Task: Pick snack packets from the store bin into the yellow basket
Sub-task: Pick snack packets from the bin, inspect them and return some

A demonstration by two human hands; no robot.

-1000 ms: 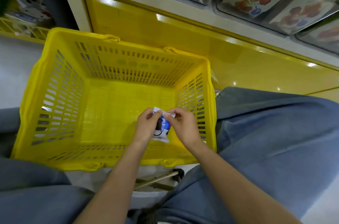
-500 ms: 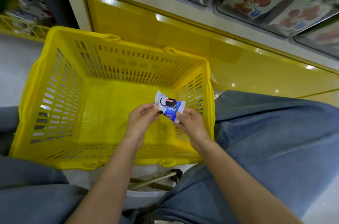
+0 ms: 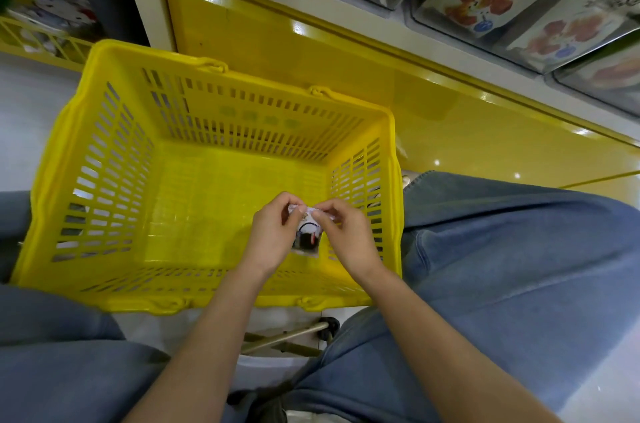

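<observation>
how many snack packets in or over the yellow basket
1: the snack packet, pinched at its top by left hand and right hand, over the yellow basket near its right wall; hands may hide more.

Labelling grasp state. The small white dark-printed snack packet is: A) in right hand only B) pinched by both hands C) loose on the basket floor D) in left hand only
B: left hand and right hand both pinch the top edge of the small white dark-printed snack packet above the floor of the yellow slotted plastic basket.
</observation>
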